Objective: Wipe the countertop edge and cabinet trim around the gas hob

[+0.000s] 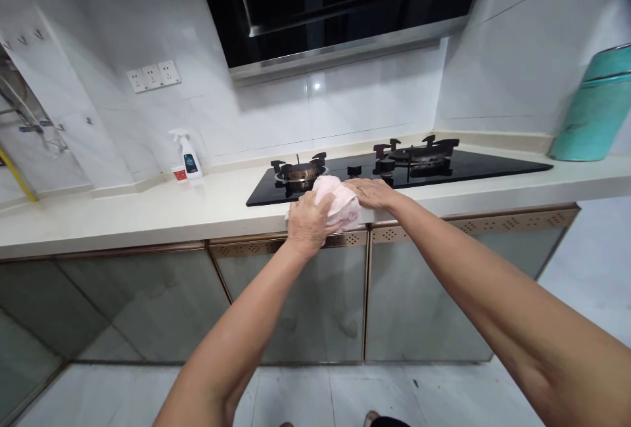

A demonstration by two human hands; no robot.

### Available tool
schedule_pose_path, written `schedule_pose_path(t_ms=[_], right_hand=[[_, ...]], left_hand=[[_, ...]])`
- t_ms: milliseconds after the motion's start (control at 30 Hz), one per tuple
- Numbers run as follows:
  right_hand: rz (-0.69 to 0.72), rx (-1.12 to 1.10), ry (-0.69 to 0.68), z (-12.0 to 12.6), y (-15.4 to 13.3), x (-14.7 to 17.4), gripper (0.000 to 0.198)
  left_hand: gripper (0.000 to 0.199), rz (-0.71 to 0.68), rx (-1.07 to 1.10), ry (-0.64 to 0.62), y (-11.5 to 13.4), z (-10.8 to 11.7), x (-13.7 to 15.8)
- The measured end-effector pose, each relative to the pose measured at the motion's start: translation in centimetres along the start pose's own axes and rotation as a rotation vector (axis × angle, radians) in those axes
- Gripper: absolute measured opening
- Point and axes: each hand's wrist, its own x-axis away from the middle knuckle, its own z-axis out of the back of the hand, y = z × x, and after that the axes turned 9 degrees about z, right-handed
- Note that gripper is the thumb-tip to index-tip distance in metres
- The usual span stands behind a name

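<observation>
Loosely crumpled, pale-pink cloth (340, 200) in gripping left hand (308, 222); right hand (372, 193), grip unclear

LOCATION: kitchen | INDICATORS: two-burner gas hob (473, 167) on white surface (148, 209) | black range hood (315, 36) above | panelled cabinets (320, 302) below

We hold a pale pink fabric cloth (344, 202), bunched into a soft, rumpled wad, at the front edge of a glossy black two-burner glass cooktop (420, 177), which lies flat, long side toward us, on the off-white bench (123, 207).
</observation>
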Motion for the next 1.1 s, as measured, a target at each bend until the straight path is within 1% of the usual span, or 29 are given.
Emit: schedule_pose_path(t_ms=[67, 133, 233, 333, 400, 433, 500, 567, 600, 667, 733, 800, 900, 967, 1033, 1067, 1100], right_hand=[[-0.012, -0.036, -0.043, 0.2, -0.3, 0.1, 0.065], [-0.021, -0.076, -0.068, 0.5, -0.7, 0.3, 0.066], [-0.019, -0.121, -0.08, 1.0, -1.2, 0.6, 0.066], [-0.013, -0.144, -0.076, 1.4, -1.6, 0.9, 0.065], [-0.025, -0.155, -0.068, 1.7, -2.0, 1.0, 0.065], [-0.031, -0.159, -0.066, 1.8, -2.2, 1.1, 0.065], [-0.035, -0.165, -0.067, 2.0, -2.5, 1.1, 0.065], [-0.035, -0.169, -0.068, 2.2, -2.7, 1.1, 0.066], [-0.038, -0.17, -0.066, 2.3, -2.7, 1.1, 0.067], [-0.044, -0.166, -0.062, 2.3, -2.7, 1.0, 0.068], [-0.047, -0.158, -0.053, 2.2, -2.6, 0.9, 0.071], [-0.05, -0.155, -0.041, 1.9, -2.4, 0.7, 0.074], [-0.046, -0.168, -0.024, 1.4, -1.8, 0.5, 0.073], [-0.072, -0.211, -0.009, 1.1, -1.2, 0.5, 0.073], [-0.098, -0.28, 0.074, 1.1, -0.5, 0.6, 0.075], [-0.102, -0.313, 0.159, 1.2, -0.3, 0.7, 0.074], [-0.102, -0.34, 0.273, 1.5, -0.3, 0.8, 0.073]], left_hand=[[0.06, -0.026, 0.022, -0.007, -2.7, 0.3, 0.6], [0.062, -0.008, 0.044, 0.003, -6.1, 0.6, 1.3], [0.067, 0.065, 0.039, 0.024, -11.8, 1.5, 2.7], [0.066, 0.136, -0.007, 0.052, -17.1, 2.8, 4.0], [0.066, 0.185, -0.022, 0.09, -19.5, 3.6, 4.7], [0.066, 0.21, -0.025, 0.114, -20.2, 3.9, 4.9], [0.063, 0.266, -0.034, 0.167, -20.7, 4.1, 5.1], [0.06, 0.317, -0.059, 0.209, -19.7, 3.9, 4.9], [0.059, 0.332, -0.075, 0.217, -18.8, 3.7, 4.7], [0.061, 0.323, -0.103, 0.208, -16.2, 3.0, 4.2], [0.064, 0.278, -0.119, 0.18, -12.6, 2.2, 3.4], [0.065, 0.226, -0.125, 0.156, -8.4, 1.2, 2.5], [0.066, 0.101, -0.105, 0.076, -1.8, 0.0, 0.7], [0.068, 0.039, -0.098, 0.032, 1.5, -0.4, -0.5], [0.07, 0.003, -0.075, -0.023, 3.2, -0.2, -1.3], [0.07, -0.019, -0.049, -0.061, 3.4, 0.2, -1.6], [0.073, -0.051, -0.006, -0.107, 3.1, 0.6, -1.8]])
